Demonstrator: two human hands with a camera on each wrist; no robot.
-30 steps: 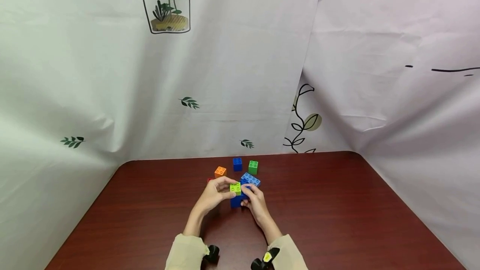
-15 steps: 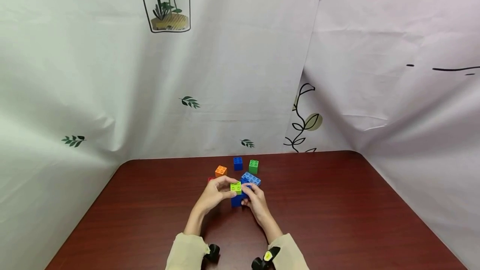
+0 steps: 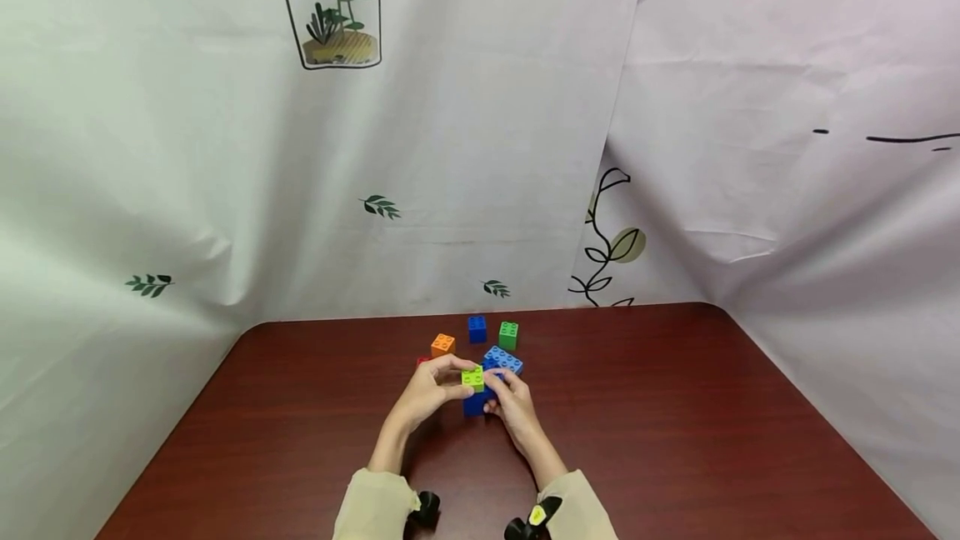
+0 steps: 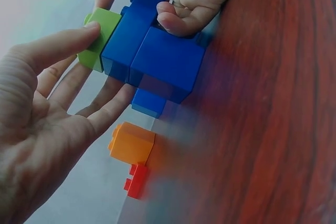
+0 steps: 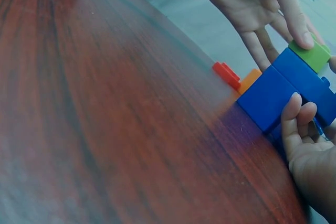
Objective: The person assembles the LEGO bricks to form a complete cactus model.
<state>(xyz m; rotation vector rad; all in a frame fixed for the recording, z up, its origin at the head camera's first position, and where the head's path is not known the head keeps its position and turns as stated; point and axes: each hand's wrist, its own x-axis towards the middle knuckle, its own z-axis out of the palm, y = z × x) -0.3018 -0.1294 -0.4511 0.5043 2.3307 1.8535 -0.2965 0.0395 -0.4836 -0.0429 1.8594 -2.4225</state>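
My left hand (image 3: pixel 424 390) pinches a lime-green building brick (image 3: pixel 472 378) between thumb and fingers. That brick sits at one end on top of a long dark blue brick (image 4: pixel 134 35). Under the long brick is another dark blue brick (image 4: pixel 168 61), standing close over the wooden table in the wrist views. From the other side, my right hand (image 3: pixel 514 408) grips the long brick's free end, its curled fingertips (image 5: pixel 307 109) under the overhang beside the lower brick. In the head view, both hands cover much of the blue bricks.
Behind the hands, a light blue brick (image 3: pixel 503 359) lies close to the stack. Farther back stand a dark blue brick (image 3: pixel 477 329) and a green brick (image 3: pixel 508 335). An orange brick (image 3: pixel 443 345) and a red brick (image 4: pixel 137 181) are at the left, the red mostly hidden in the head view.
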